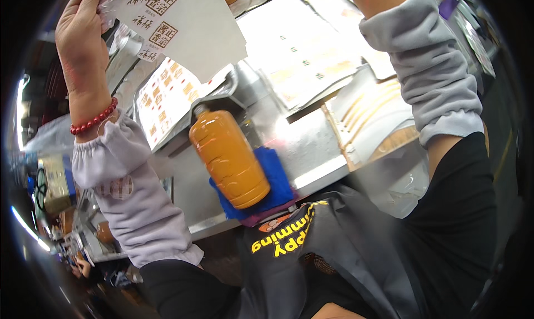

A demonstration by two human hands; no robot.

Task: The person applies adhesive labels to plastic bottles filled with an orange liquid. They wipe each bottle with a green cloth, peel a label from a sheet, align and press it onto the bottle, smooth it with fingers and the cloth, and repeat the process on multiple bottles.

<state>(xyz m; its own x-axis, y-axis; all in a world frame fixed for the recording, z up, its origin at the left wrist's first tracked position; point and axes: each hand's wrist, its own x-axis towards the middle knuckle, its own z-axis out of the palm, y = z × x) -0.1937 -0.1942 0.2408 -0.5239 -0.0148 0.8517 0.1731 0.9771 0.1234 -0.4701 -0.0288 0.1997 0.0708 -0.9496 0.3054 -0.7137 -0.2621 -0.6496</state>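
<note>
My left hand point(83, 31), raised at the upper left, grips the edge of a pale sheet point(200, 31) printed with brown characters and square marks, with crinkled clear film at its fingers. My right hand is out of view past the top edge; only the forearm in a grey sleeve cover shows. An orange-brown glazed bottle point(231, 160) lies on its side on a folded blue cloth point(273, 173) at the near edge of the metal table, its neck pointing away from me.
Printed sheets point(300, 52) lie across the metal table point(308, 139). Another printed sheet point(162, 106) rests on a tray at the left. A white-lined box point(371, 114) stands at the right, near a clear plastic bag point(392, 185). Another person's hand point(83, 268) shows far left.
</note>
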